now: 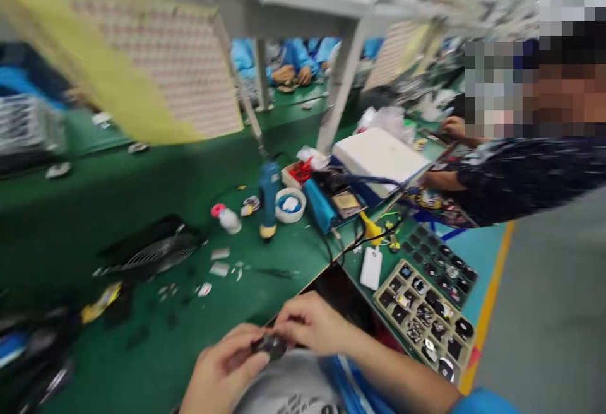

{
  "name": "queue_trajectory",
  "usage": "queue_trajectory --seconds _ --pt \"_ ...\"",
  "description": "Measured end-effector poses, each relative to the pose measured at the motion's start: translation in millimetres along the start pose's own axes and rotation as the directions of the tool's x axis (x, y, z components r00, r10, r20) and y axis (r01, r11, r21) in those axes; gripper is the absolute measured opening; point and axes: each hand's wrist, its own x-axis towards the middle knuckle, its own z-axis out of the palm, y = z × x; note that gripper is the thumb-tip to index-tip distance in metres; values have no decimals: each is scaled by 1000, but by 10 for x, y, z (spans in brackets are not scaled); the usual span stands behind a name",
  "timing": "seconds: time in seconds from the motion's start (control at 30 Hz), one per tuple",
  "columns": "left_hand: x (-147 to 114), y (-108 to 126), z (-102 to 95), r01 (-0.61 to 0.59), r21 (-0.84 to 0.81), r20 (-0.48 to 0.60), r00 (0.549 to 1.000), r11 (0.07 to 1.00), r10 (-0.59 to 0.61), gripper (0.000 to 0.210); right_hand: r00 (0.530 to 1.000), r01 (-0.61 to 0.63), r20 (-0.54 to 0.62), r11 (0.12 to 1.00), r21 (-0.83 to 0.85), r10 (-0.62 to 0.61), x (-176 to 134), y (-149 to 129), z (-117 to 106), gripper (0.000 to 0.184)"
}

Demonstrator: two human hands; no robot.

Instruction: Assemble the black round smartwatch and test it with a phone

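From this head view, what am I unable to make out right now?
- Small dark part held between left hand and right hand: motion blur and fingers hide its shape.
- Yellow-edged printed chart: text smeared by blur.
- Beige compartment tray: its small pieces are too tiny to identify.
- Black clutter at the left edge: cut off and blurred.

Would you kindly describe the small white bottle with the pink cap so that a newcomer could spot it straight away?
Start at the green bench mat and find the upright blue power tool near its middle. Just left of that tool lies the small white bottle, tipped on its side. Its pink cap marks it out from the round white dish on the tool's other side.
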Motion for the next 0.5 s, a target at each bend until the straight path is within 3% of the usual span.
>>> queue_trajectory --seconds 0.1,0.23,0.4,0.5 --pt "-18 -23 -16 39 -139 -13 999 990 -41 27 997 -43 -55 997 57 46 -24 -29 -3 50" --pt "-83 -63 -42 195 -500 57 980 844 -193 36 1000 20 -8 986 163 -19 -34 17 39 47" --pt "-182 -139 -160 208 -614 75 976 761 -206 36 981 191 10 981 41 -192 -43 -62 92 37" --pt "-196 -164 -209 204 -638 78 976 742 -202 35 972 236 28 971 -48 -234 -46 -118 131 38"
